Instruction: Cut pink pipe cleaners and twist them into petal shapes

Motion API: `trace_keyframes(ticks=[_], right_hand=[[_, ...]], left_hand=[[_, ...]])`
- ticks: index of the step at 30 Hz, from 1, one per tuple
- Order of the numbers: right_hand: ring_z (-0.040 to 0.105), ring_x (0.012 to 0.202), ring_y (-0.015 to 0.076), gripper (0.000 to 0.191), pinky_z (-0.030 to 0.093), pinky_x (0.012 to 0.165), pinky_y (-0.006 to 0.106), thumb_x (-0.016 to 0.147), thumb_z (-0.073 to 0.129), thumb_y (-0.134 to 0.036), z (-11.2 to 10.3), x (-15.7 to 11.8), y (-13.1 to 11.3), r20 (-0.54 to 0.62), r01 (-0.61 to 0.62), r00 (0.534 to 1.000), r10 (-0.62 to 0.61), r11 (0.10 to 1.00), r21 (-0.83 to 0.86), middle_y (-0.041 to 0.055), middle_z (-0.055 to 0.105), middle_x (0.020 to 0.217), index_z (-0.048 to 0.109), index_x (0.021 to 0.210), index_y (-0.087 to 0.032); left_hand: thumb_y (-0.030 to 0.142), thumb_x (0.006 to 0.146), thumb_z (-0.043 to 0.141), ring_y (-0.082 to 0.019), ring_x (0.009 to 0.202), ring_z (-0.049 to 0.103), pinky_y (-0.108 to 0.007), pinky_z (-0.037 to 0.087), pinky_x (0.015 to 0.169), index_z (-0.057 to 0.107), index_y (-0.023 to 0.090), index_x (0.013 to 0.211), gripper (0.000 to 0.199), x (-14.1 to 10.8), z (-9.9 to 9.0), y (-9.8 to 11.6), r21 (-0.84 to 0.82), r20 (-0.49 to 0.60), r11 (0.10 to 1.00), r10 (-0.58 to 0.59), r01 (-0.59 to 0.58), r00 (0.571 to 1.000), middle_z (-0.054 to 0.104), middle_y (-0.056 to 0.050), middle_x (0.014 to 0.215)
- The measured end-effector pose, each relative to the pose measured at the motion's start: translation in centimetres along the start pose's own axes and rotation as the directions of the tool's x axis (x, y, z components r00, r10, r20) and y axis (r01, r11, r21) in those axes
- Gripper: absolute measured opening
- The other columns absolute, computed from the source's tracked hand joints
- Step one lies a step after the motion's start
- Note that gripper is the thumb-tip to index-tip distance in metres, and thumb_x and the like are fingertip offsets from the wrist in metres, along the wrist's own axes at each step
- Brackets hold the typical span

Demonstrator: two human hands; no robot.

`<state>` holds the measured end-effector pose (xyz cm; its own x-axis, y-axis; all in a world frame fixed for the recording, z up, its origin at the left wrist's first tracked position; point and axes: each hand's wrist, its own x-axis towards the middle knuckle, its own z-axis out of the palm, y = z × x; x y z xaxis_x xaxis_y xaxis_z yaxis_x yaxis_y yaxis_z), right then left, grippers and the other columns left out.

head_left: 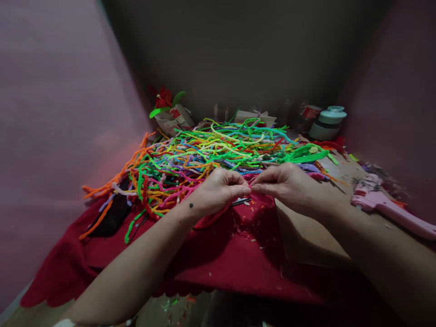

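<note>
My left hand [221,188] and my right hand [286,184] meet fingertip to fingertip above the front of the red cloth [231,268]. Both are closed in a pinch. A small bit of pink or red shows between the fingertips, too small to make out clearly. Just behind the hands lies a big tangled heap of colored fuzzy stems [218,147], green, yellow, orange, pink and blue. Under the fingertips a dark, thin tool [241,201] rests on the cloth, with small scraps scattered around it.
At the right lies a pink glue gun [391,209]. A jar with a light teal lid [329,122] stands at the back right. Back left are a red flower [164,97] and small boxes [180,117]. A black item [111,218] lies under stems at the left. Walls enclose both sides.
</note>
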<state>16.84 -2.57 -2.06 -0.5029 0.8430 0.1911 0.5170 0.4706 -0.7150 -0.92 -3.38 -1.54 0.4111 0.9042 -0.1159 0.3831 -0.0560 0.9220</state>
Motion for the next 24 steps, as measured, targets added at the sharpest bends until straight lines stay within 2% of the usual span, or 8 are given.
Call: trace_keyframes(ticks=[3,6,10,15,19,21,24], right_hand=[[0.043,0.047,0.0102,0.018,0.032,0.045,0.024,0.073,0.060,-0.027,-0.3,-0.1,0.0,0.127,-0.216,0.973,0.193,0.955,0.204,0.0013,0.058,0.054,0.072,0.066,-0.015],[0.036,0.042,0.0081,0.018,0.025,0.040,0.024,0.068,0.064,-0.031,-0.2,-0.1,0.3,0.182,-0.305,0.948,0.260,0.905,0.295,-0.0005,0.051,0.048,0.070,0.062,-0.015],[0.033,0.040,0.0079,0.021,0.022,0.039,0.025,0.065,0.064,-0.032,0.0,-0.1,0.6,0.233,-0.307,0.942,0.242,0.901,0.307,-0.0014,0.045,0.043,0.064,0.052,-0.016],[0.036,0.045,0.0093,0.021,0.026,0.044,0.026,0.068,0.060,-0.033,0.4,-0.2,0.6,0.156,-0.272,0.961,0.229,0.885,0.377,0.0001,0.051,0.050,0.066,0.057,-0.016],[0.040,0.049,0.0098,0.021,0.030,0.048,0.025,0.070,0.061,-0.032,1.0,-0.4,0.9,0.091,-0.241,0.970,0.223,0.896,0.373,0.0001,0.054,0.052,0.067,0.059,-0.016],[0.044,0.050,0.0100,0.019,0.034,0.050,0.025,0.069,0.062,-0.031,1.3,-0.5,1.0,0.137,-0.285,0.958,0.250,0.852,0.440,0.0006,0.057,0.054,0.068,0.061,-0.015],[0.053,0.052,0.0114,0.018,0.041,0.054,0.025,0.068,0.065,-0.031,1.8,-0.6,0.9,0.253,-0.361,0.932,0.259,0.721,0.591,0.0030,0.062,0.058,0.068,0.064,-0.014]], left_hand=[[0.026,0.069,0.059,-0.004,0.045,0.034,-0.018,0.024,0.043,0.060,0.012,0.065,0.015,0.0,0.2,-0.3,-0.024,-0.051,1.000,0.014,-0.015,0.999,0.047,0.005,0.052],[0.023,0.068,0.061,-0.004,0.045,0.036,-0.018,0.026,0.044,0.062,0.011,0.065,0.012,0.1,0.5,-0.6,-0.059,-0.061,0.998,0.022,-0.026,0.998,0.050,0.004,0.053],[0.025,0.071,0.061,-0.004,0.039,0.038,-0.017,0.027,0.040,0.061,0.013,0.067,0.013,0.1,0.7,-1.0,-0.145,-0.063,0.989,0.029,-0.038,0.998,0.047,0.005,0.048],[0.030,0.075,0.060,-0.006,0.034,0.044,-0.018,0.036,0.035,0.056,0.015,0.074,0.016,0.2,0.8,-1.4,-0.329,-0.006,0.944,-0.018,0.015,1.000,0.053,0.004,0.049],[0.025,0.077,0.059,-0.009,0.040,0.054,-0.020,0.045,0.041,0.054,0.014,0.075,0.013,0.3,0.9,-1.3,-0.342,0.003,0.940,-0.014,0.014,1.000,0.059,0.001,0.052],[0.021,0.078,0.057,-0.010,0.043,0.057,-0.021,0.048,0.045,0.053,0.013,0.075,0.010,0.3,1.0,-1.1,-0.311,-0.015,0.950,0.002,-0.007,1.000,0.060,0.001,0.053],[0.017,0.079,0.054,-0.011,0.045,0.060,-0.021,0.050,0.047,0.054,0.012,0.074,0.007,0.3,1.3,-0.9,-0.243,-0.055,0.969,0.037,-0.050,0.998,0.060,0.001,0.053]])
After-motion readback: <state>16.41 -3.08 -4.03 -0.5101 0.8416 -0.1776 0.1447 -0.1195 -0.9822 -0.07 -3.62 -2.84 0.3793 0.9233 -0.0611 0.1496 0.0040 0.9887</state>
